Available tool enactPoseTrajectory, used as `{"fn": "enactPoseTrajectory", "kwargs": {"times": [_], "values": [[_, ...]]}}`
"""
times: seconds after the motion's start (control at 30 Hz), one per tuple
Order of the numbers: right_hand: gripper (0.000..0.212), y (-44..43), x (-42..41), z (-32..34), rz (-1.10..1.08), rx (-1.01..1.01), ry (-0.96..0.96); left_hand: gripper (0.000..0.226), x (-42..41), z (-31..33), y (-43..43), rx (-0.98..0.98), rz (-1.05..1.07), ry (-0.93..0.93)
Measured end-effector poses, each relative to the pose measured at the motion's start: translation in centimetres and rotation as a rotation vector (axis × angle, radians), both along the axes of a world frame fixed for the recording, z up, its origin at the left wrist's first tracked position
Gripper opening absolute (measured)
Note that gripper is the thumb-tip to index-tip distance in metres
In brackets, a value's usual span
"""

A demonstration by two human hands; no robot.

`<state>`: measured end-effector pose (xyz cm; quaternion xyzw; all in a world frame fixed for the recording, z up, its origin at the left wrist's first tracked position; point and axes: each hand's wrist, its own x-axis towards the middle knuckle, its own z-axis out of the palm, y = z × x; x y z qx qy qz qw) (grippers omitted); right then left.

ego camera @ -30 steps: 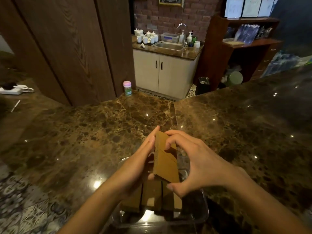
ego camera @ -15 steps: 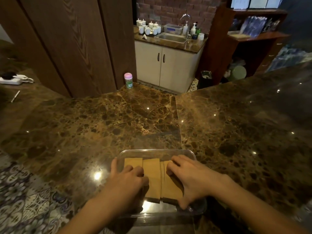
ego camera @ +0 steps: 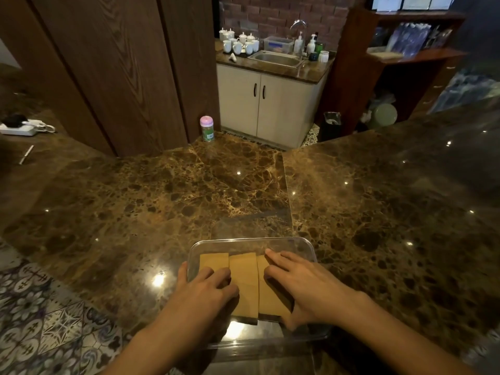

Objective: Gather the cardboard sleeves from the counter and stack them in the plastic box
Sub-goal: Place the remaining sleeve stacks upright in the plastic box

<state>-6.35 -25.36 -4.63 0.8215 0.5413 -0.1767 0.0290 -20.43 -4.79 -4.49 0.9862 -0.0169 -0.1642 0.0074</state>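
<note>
- A second ago both hands held one sleeve upright above the box. Now it lies flat among the cardboard sleeves (ego camera: pixel 243 282), so that piece looks stowed.
- The sleeves sit in side-by-side rows inside the plastic box (ego camera: pixel 251 239), at the near edge of the counter (ego camera: pixel 189 198).
- The left hand (ego camera: pixel 205 290) rests bent fingers on the left rows, and the right hand (ego camera: pixel 305 282) lies flat on the right row. Neither grips anything.
- A pink-lidded jar (ego camera: pixel 207 128) stands well apart and blocks nothing.
</note>
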Motion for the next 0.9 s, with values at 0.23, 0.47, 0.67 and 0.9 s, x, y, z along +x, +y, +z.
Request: {"fn": "enactPoseTrajectory", "kwargs": {"times": [0.23, 0.47, 0.67, 0.9], "values": [[0.09, 0.2, 0.1, -1.0, -0.024, 0.05, -0.022, 0.085, -0.3, -1.6, 0.9, -0.09, -0.037, -0.091], [0.092, 0.4, -0.2, -0.5, -0.053, 0.018, -0.018, 0.059, 0.0, 0.2, -0.1, -0.042, 0.024, -0.048], [0.071, 1.3, 0.1, 2.0, -0.118, -0.009, 0.0, 0.061, 2.8, 3.2, -0.4, -0.067, 0.051, 0.204], [0.047, 3.8, 2.9, 7.6, -0.455, 0.517, -0.021, 0.091, 8.6, 8.1, 1.7, -0.114, 0.268, -0.255]]}}
